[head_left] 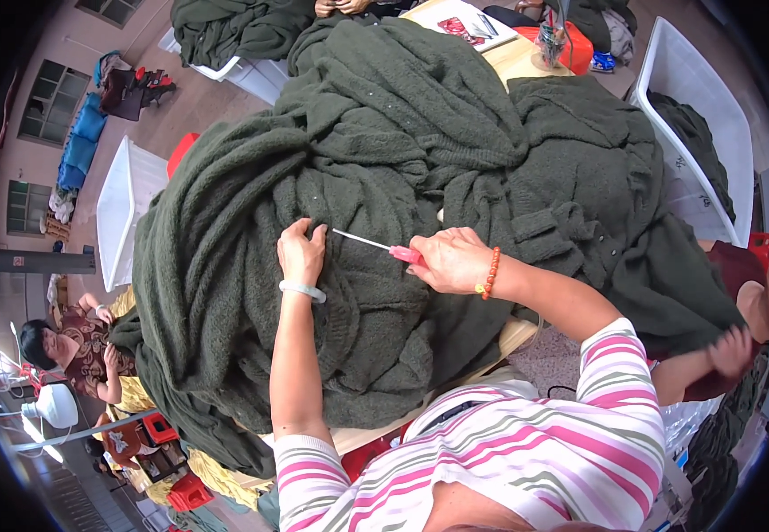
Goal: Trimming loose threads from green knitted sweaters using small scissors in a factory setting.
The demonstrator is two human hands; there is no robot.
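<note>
**Dark green knit garment (358, 301) lay beneath a pink-handled tool (402, 254)**

The right hand (452, 260) was closed around the handle, its thin, straight metal shaft pointing toward the left hand (300, 255). That hand was half curled over the cloth, thumb near the fingertips; whether it pinched any knit could not be told. The tip ended just beside the left thumb, and its contact with the cloth was unclear.

Working the tip at one spot seemed the step in hand. Good handling probably called for holding the cloth taut there, keeping the shaft low, and moving gently so that no loop snagged or finger was pricked.

The garment lay heaped over the near part of the wooden table (515, 337), spilling past its left edge. Its knit looked thick, soft and fuzzy, falling in heavy rounded folds, with ribbed bands in places. More dark green knitwear (579, 133) was mounded toward the far and right edges. Smooth white plastic bins (127, 204) with flared walls stood beyond the left and right edges.
</note>
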